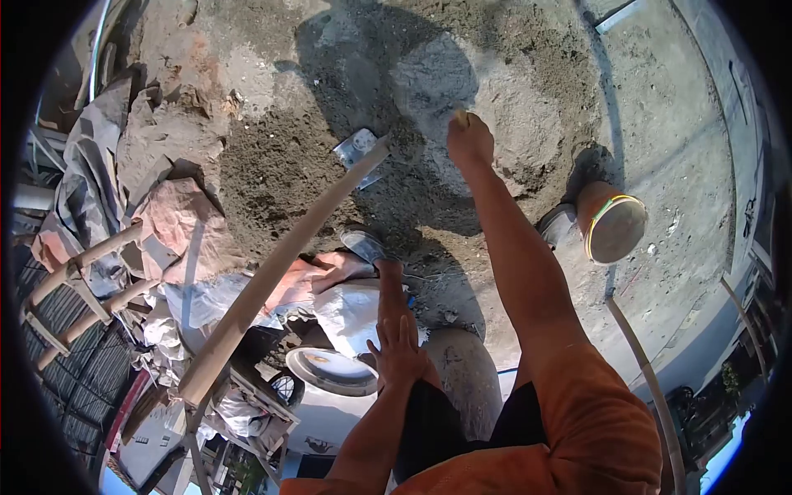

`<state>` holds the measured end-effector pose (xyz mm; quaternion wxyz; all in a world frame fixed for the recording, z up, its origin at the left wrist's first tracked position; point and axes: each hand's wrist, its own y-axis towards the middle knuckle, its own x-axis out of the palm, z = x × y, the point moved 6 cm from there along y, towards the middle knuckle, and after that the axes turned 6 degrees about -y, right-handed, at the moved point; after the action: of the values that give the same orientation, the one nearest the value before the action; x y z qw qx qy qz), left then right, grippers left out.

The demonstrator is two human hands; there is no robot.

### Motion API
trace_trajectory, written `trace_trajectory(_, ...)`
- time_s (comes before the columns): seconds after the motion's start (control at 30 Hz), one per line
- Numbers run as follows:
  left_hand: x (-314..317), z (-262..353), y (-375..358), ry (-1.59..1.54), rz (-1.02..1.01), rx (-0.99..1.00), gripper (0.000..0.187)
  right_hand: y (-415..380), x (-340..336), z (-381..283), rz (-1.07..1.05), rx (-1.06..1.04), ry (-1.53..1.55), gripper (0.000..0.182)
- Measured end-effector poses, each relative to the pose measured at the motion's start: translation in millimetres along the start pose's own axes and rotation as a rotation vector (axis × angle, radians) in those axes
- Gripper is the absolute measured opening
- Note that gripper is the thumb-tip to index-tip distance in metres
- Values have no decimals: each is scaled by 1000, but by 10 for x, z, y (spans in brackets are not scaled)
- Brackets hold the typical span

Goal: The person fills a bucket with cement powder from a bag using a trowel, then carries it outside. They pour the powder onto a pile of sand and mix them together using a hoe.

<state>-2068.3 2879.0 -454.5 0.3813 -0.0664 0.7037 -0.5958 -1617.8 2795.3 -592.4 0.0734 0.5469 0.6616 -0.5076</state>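
Note:
My right hand [471,140] is closed in a fist, reaching out over a pale grey powder mound [520,107] that lies on the dark sand [272,169]. A short yellow-tan end [462,118] shows at the top of this fist; the remainder is hidden. My left hand [398,351] lies open on my bent leg near the knee, fingers spread. To the left of my right hand, a long wooden handle [289,252] slants across the view, its upper end at a metal blade [360,155] lying on the sand.
At the right stands an orange-brown bucket [615,229] with a coloured rim, close to my right foot [558,224]. Crumpled sacks [186,219] and a wooden ladder [87,268] occupy the left. A round-rimmed basin [332,371] sits below the white sack [351,313]. A pole [648,379] leans at lower right.

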Motion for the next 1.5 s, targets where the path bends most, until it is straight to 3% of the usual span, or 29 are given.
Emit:
trace_trajectory(0.17,-97,-161,-64,-86,46,24,98,-43,-359,-186,150,-3,-128,47)
trace_trajectory(0.3,-163,-261,-67,-144,56,22,97,-278,-741,586,301,214,-239,42)
trace_trajectory(0.37,-165,-294,-90,-167,52,30,96,-196,-629,1361,380,325,-208,40)
trace_trajectory(0.47,-178,-310,-70,-189,69,53,96,-229,-184,1521,253,396,-57,42)
trace_trajectory(0.63,-155,-342,-31,-170,9,23,95,315,732,539,248,370,133,42)
trace_trajectory(0.73,-156,-348,-26,-163,12,19,95,250,354,-372,229,325,157,38)
trace_trajectory(0.87,-223,-337,-20,-157,67,27,92,179,5,-489,288,148,23,39)
trace_trajectory(1.0,-284,-332,-17,-172,10,13,94,-480,-164,516,265,294,-110,40)
trace_trajectory(1.1,-303,-317,0,-172,-2,15,93,-764,346,2062,409,371,-151,37)
trace_trajectory(1.13,-295,-307,3,-165,-4,24,93,-756,452,2075,407,372,-154,37)
trace_trajectory(1.2,-255,-313,-4,-159,-7,23,92,-801,909,2024,242,409,110,26)
trace_trajectory(1.27,-236,-296,16,-153,-4,23,92,-520,1171,1730,33,732,507,21)
trace_trajectory(1.33,-239,-275,5,-155,-11,17,91,-241,1459,1649,116,977,769,20)
trace_trajectory(1.43,-213,-252,13,-147,-23,17,91,-335,1251,1201,36,1011,590,27)
trace_trajectory(1.5,-216,-244,14,-138,-27,16,91,-467,1025,1006,62,928,672,26)
